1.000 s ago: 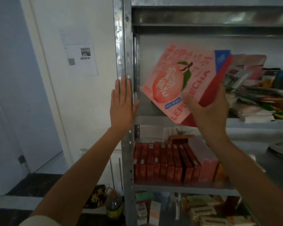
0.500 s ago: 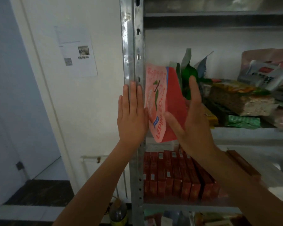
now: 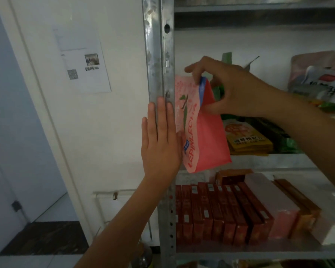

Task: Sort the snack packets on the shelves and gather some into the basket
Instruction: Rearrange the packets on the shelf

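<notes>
Pink-and-red snack packet point(image 3: 200, 130), one, printed with a leaf motif and Latin lettering along its face. It stands on edge at the far left end of the middle shelf point(image 3: 275, 161), just inside the metal upright point(image 3: 159, 55). Its lower corner shows in front of the shelf lip; whether it rests on the shelf cannot be told.

Right hand point(image 3: 232, 89): fingers curled over the packet's top edge, thumb on its red side, pinching the upper part.

Left hand point(image 3: 161, 140): fingers straight and together, palm flat against the upright, its thumb edge touching the packet's face.

Yellow packets point(image 3: 248, 140), stacked flat just right of the pink one, with green packets point(image 3: 291, 147) beyond.

Red boxes point(image 3: 211, 213), a row on end on the shelf below, and a pink box point(image 3: 275, 206) beside them.

Paper notice point(image 3: 81, 60), fixed to the white wall at left.
</notes>
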Action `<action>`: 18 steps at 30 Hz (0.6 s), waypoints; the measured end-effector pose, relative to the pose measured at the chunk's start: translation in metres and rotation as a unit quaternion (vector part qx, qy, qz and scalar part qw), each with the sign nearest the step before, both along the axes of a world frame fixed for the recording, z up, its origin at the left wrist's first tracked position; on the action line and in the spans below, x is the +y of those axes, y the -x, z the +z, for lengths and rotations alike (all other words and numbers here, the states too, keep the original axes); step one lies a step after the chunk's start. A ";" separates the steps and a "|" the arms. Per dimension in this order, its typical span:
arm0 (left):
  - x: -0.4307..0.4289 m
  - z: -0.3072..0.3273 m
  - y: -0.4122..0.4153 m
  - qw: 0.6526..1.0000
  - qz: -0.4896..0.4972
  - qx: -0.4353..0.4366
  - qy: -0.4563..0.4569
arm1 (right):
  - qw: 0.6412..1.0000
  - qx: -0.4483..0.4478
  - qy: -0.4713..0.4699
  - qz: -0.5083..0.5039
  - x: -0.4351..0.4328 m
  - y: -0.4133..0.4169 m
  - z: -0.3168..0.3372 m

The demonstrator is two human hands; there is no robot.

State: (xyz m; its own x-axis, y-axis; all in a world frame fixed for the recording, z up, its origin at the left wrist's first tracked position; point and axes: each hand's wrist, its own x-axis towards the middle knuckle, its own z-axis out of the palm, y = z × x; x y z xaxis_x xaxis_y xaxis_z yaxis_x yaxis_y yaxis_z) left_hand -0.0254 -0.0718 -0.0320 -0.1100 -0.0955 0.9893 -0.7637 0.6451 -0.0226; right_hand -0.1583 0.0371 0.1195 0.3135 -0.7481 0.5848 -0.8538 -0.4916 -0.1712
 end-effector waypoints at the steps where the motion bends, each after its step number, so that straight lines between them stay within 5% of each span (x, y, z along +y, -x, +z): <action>1: 0.000 0.000 0.000 1.000 -0.001 -0.002 -0.001 | 1.000 0.025 -0.006 -0.005 -0.005 -0.001 0.004; 18: -0.003 -0.003 0.000 0.999 0.036 -0.011 -0.011 | 0.971 0.166 -0.015 -0.170 -0.115 -0.016 0.021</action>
State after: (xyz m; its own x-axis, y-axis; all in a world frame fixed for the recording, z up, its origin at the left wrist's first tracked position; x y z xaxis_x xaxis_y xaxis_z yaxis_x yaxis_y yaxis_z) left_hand -0.0251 -0.0745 -0.0353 -0.1232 -0.1253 0.9844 -0.8071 0.5898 -0.0260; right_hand -0.1424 -0.0780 0.1409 0.2127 -0.8569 0.4696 -0.9766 -0.1702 0.1318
